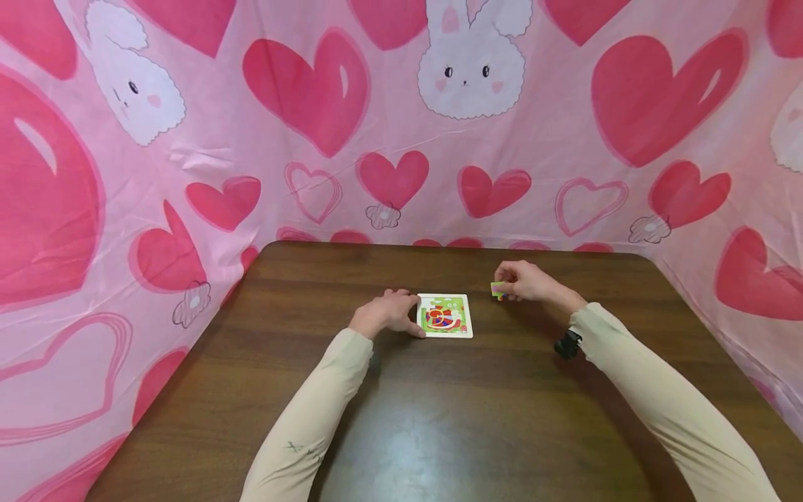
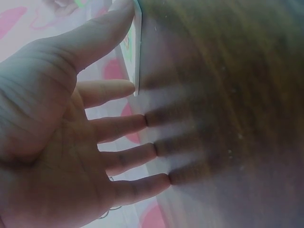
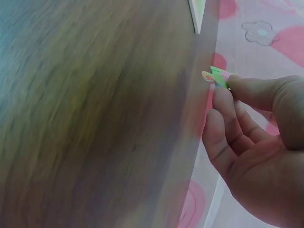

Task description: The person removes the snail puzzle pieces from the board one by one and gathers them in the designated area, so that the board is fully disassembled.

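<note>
A small square jigsaw puzzle with a white frame and a red snail-like picture on green lies flat on the table. At its left edge is my left hand, thumb and index finger touching the frame. In the left wrist view the fingers are spread and nearly straight, several tips on the wood. To the right of the puzzle, apart from it, my right hand pinches a green puzzle piece between thumb and fingers. That piece has pink and orange-red bits; the fingers cover part of it.
The brown wooden table has rounded far corners. Close behind and at the sides hangs a pink cloth with hearts and rabbits. A black device sits at the right wrist.
</note>
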`<act>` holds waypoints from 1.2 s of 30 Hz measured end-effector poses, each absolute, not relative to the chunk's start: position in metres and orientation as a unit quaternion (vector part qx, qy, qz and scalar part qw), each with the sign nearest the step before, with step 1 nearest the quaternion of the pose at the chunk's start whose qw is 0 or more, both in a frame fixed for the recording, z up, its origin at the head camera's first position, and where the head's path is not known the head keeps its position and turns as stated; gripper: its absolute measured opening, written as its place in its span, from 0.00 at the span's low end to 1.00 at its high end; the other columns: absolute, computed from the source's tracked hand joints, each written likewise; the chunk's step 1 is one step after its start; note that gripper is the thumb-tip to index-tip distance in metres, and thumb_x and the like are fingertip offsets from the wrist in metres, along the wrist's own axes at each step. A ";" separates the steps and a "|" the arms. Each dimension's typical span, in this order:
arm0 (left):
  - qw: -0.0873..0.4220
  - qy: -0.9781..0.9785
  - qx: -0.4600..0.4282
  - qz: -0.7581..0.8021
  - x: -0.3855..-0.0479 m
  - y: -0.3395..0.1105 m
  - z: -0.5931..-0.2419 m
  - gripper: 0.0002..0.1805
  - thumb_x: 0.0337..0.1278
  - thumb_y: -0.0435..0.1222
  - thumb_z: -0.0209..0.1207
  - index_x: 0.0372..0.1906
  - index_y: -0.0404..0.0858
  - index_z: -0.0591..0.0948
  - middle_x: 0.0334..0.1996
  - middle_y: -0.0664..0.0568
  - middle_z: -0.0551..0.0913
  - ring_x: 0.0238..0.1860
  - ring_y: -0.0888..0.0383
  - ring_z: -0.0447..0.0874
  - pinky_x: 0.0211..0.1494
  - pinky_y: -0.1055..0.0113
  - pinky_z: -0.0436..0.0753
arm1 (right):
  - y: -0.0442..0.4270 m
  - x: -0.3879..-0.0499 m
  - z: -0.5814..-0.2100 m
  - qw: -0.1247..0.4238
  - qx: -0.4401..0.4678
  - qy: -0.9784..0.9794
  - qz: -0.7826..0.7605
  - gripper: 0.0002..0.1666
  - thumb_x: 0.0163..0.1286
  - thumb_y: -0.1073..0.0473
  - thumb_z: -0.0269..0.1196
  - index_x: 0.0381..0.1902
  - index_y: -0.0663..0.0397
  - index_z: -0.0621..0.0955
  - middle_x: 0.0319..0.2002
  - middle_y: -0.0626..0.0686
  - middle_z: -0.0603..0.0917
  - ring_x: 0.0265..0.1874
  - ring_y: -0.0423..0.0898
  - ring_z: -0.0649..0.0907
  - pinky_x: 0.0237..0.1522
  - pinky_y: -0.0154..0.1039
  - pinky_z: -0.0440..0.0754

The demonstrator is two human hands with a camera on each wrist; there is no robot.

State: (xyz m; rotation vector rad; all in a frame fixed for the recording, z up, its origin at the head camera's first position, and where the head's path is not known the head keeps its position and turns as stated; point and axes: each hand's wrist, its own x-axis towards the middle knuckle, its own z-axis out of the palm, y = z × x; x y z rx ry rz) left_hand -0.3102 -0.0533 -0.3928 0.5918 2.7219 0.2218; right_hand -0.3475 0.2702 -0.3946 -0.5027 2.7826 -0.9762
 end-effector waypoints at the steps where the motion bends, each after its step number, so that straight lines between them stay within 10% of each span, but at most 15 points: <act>1: 0.173 0.959 0.210 0.078 -0.310 -0.053 -0.392 0.45 0.46 0.59 0.69 0.70 0.48 0.68 0.69 0.48 0.68 0.65 0.46 0.64 0.67 0.43 0.70 | 0.272 -0.347 -0.395 0.077 -0.168 0.928 -0.324 0.12 0.65 0.58 0.67 0.39 0.58 0.77 0.28 0.54 0.82 0.21 0.46 0.80 0.25 0.40 0.82; 36: 0.163 0.960 0.216 0.076 -0.311 -0.054 -0.396 0.42 0.48 0.59 0.68 0.68 0.48 0.70 0.69 0.48 0.68 0.64 0.46 0.65 0.68 0.44 0.69 | 0.314 -0.349 -0.405 0.135 -0.134 0.924 -0.331 0.10 0.68 0.60 0.64 0.41 0.62 0.77 0.28 0.56 0.82 0.23 0.46 0.80 0.25 0.40 0.81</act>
